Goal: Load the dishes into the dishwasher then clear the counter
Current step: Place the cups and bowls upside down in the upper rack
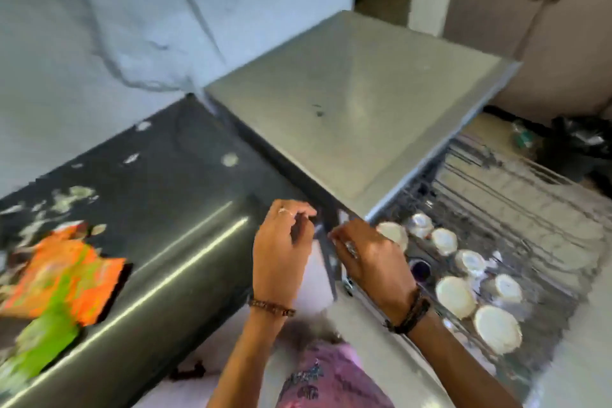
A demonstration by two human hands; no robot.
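The dishwasher has a flat steel top and stands right of the black counter. Its wire rack is pulled out to the right. Several upturned white cups sit along the rack's near side, with white plates behind them. My left hand, fingers curled, is at the dishwasher's dark front left corner. My right hand is just beside it, fingertips at the same corner, by the nearest cup. The frame is blurred and I cannot tell whether either hand grips anything.
An orange packet and a green packet lie on the counter's left end among white spills. A black bag sits beyond the rack, below beige cabinets. A white wall runs behind the counter.
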